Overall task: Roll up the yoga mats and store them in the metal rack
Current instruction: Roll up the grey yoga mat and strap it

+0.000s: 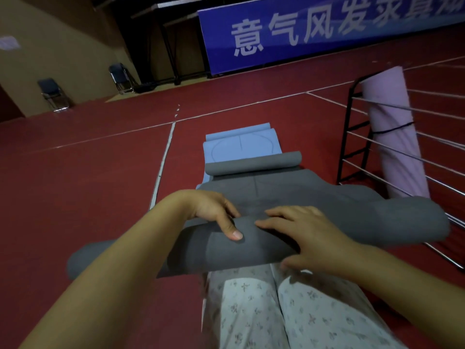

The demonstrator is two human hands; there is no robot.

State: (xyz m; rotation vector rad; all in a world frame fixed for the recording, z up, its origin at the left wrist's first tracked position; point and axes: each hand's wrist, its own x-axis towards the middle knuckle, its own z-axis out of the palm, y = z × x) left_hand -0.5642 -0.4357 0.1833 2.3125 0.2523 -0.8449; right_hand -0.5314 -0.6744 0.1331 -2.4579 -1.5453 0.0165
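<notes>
the grey mat (pixel 276 187) lies lengthwise on the red floor (pixel 88 185), its near end rolled under both hands. the left hand (pixel 216 212) grips the roll, thumb hooked over it. the right hand (pixel 304 235) rests on the roll, fingers straight. beyond the grey mat lies a blue mat (pixel 241 144). right of it, the metal rack (pixel 362 137) holds an upright pink roll (pixel 395 132). behind, a blue banner (pixel 314 28) reads "意气风发求真", then is cut off.
</notes>
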